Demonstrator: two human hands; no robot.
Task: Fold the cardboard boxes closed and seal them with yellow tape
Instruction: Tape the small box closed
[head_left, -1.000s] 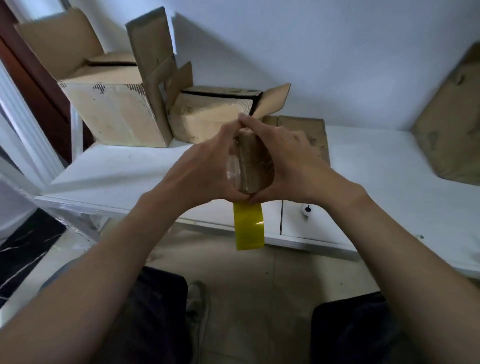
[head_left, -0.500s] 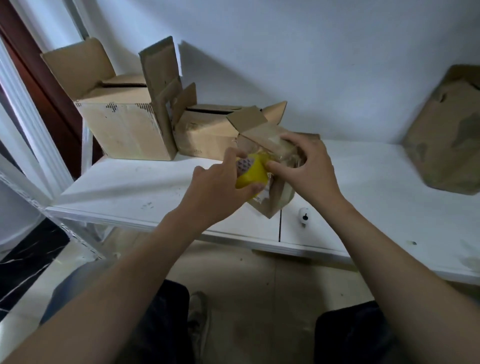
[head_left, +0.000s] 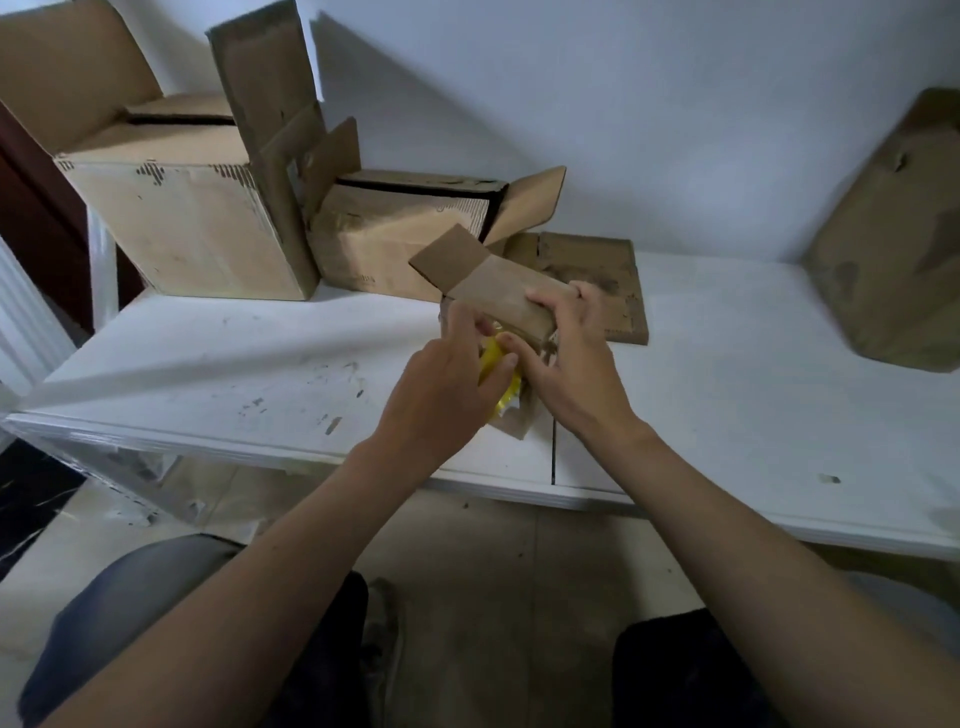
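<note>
A small brown cardboard box sits tilted on the white table, one flap standing open at its upper left. My right hand grips the box's near end, fingers curled over its top edge. My left hand presses a crumpled strip of yellow tape against the box's near side, thumb and fingertips pinching the strip. Most of the tape is hidden between my hands.
A large open box and a medium open box stand at the back left against the wall. A flat cardboard sheet lies behind the small box. Another cardboard piece leans at the far right.
The small box went from held up in the air, tape strip hanging below it, down onto the table. My left hand now presses the tape against the box's near side.
</note>
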